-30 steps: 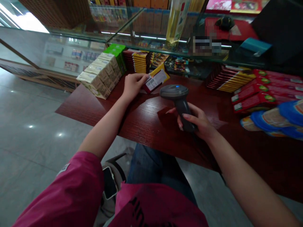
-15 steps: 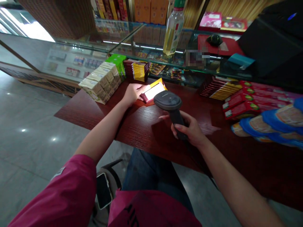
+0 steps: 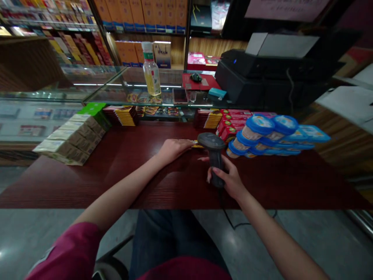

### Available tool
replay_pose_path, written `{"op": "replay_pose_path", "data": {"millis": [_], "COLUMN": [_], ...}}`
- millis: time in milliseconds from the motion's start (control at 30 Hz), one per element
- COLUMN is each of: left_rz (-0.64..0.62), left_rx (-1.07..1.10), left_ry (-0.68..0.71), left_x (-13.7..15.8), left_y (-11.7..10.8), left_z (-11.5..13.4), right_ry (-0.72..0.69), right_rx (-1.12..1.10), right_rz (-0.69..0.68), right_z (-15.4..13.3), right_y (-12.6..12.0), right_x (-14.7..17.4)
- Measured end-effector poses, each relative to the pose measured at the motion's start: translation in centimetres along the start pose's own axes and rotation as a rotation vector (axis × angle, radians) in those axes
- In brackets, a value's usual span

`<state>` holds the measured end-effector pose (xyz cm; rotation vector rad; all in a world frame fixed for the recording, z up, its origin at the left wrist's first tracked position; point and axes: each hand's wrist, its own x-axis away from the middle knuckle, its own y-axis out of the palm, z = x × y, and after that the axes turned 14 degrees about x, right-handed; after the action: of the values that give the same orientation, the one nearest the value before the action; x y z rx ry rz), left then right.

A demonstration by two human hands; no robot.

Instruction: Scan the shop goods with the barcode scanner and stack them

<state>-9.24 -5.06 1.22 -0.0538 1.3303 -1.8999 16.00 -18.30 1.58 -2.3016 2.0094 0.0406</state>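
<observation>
My right hand (image 3: 229, 178) is wrapped around the handle of a dark grey barcode scanner (image 3: 214, 155), its head tipped up and its cord trailing down. My left hand (image 3: 176, 149) reaches across the dark red wooden counter, fingers closed over a small yellow and dark red packet (image 3: 198, 146). Most of that packet is hidden behind the fingers and the scanner head. Just beyond it stands a row of similar packets (image 3: 207, 118). To their right are red boxes (image 3: 230, 124) and stacked blue-lidded tubs (image 3: 259, 134).
Cream cartons (image 3: 70, 138), green boxes (image 3: 94, 112) and another packet row (image 3: 121, 115) line the counter's left. Behind rises a glass display case (image 3: 116, 83) carrying a bottle (image 3: 152, 76) and a phone-like item (image 3: 180, 96). Black machines (image 3: 262, 77) sit at back right.
The view has swung right. My left hand has carried the packet rightward, close to the right packet row. The scanner's bright light on the packet is gone; my right hand still grips the scanner.
</observation>
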Motion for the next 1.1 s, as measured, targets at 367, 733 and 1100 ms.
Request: {"op": "replay_pose_path", "data": {"millis": [367, 733, 1100], "left_rz": [-0.174, -0.148, 0.498], "left_rx": [-0.187, -0.056, -0.247], "left_ry": [-0.134, -0.076, -0.148], "left_x": [-8.6, -9.4, 5.4], "left_y": [3.8, 4.6, -6.5], "left_z": [0.6, -0.3, -9.9], "right_ry": [0.039, 0.134, 0.152], "right_rx": [0.110, 0.076, 0.062], "right_rz": [-0.079, 0.000, -0.153], "right_z": [2.2, -0.2, -2.3], "right_y": [-3.8, -3.0, 2.0], "right_x": [3.6, 3.8, -2.2]}}
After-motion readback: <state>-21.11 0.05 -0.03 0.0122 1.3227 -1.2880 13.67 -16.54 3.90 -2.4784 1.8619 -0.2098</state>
